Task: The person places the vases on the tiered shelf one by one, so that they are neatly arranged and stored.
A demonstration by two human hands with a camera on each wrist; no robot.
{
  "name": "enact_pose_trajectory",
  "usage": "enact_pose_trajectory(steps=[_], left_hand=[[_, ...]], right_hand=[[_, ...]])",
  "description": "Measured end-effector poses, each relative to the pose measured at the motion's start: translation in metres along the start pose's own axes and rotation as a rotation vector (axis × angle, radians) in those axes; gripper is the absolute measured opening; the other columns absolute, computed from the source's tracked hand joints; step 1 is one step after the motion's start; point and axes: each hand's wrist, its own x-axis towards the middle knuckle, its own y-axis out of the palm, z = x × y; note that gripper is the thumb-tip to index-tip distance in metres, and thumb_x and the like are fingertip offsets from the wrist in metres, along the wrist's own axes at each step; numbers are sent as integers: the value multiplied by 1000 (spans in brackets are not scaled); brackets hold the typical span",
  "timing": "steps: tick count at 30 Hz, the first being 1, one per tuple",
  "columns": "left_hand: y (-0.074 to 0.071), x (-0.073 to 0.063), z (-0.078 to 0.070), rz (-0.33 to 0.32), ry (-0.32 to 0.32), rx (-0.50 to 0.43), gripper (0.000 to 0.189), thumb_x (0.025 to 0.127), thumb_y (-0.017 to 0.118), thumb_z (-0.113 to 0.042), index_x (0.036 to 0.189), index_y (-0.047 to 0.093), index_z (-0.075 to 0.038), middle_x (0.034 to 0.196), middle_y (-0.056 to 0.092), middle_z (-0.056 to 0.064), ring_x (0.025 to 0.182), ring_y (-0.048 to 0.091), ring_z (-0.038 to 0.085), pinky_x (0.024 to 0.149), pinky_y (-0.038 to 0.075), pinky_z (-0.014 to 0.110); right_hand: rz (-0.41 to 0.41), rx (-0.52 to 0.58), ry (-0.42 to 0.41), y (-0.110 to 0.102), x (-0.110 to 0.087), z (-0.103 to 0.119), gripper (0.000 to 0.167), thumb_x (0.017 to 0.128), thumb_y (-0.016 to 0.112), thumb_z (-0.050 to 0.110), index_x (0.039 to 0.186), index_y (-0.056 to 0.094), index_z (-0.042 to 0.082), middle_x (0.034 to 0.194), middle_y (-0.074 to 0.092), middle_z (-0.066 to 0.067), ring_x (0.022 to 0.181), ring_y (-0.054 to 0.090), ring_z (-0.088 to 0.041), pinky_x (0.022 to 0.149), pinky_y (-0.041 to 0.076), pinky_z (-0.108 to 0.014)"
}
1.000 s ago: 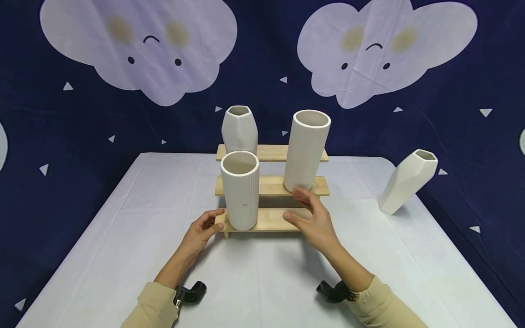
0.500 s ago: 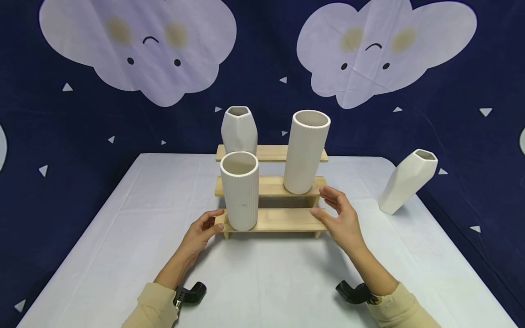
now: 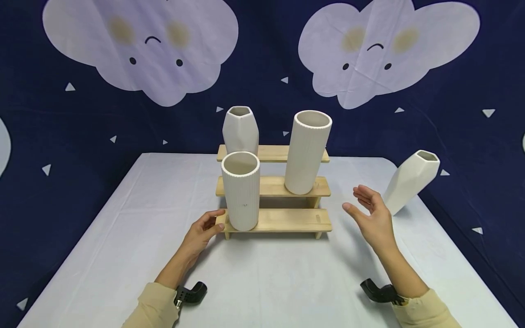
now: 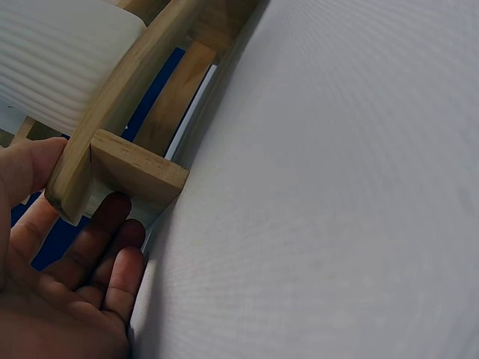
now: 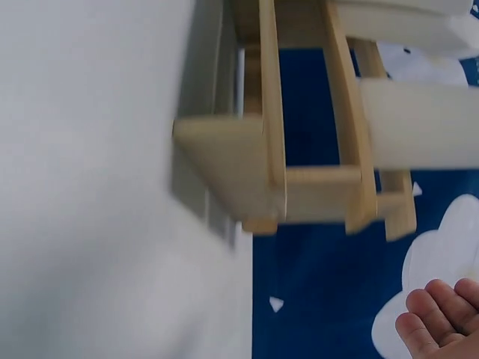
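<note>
A three-tier wooden display stand [image 3: 293, 220] stands mid-table. My left hand [image 3: 200, 235] grips the left end of its lowest tier, the thumb on the board in the left wrist view. On that tier, close to this hand, rises a ribbed white cylindrical vase [image 3: 243, 196]. A taller ribbed vase [image 3: 305, 157] occupies the right of the middle tier. Behind on the left is a faceted white vase [image 3: 240, 132], its base hidden. My right hand [image 3: 375, 223] hovers right of the stand, fingers extended and holding nothing, just left of another faceted vase [image 3: 412, 180].
White cloth covers the table [image 3: 102, 237]. A dark blue curtain [image 3: 262, 59] with clouds and small triangles hangs behind it. The faceted vase at the right leans near the table's right edge in the head view.
My right hand has moved right, from in front of the taller ribbed vase, past the stand's right end, to beside the faceted vase. The left hand and the vases have stayed put.
</note>
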Motion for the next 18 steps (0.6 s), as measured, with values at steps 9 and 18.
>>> enact_pose_trajectory(steps=[9, 18], left_hand=[[0, 0, 0, 4, 6, 1, 48, 88, 66, -25, 133, 51, -17, 124, 52, 9, 107, 49, 14, 89, 45, 23], [0, 0, 0, 5, 1, -4, 48, 88, 66, -25, 133, 51, -17, 124, 52, 9, 108, 49, 14, 89, 45, 23]], right_hand=[[-67, -66, 46, -23, 1, -16, 62, 83, 73, 16, 136, 44, 3, 129, 55, -14, 106, 49, 9, 92, 37, -4], [-141, -126, 138, -40, 4, -31, 62, 82, 74, 20, 136, 45, 6, 129, 57, -10, 102, 48, 13, 89, 37, -2]])
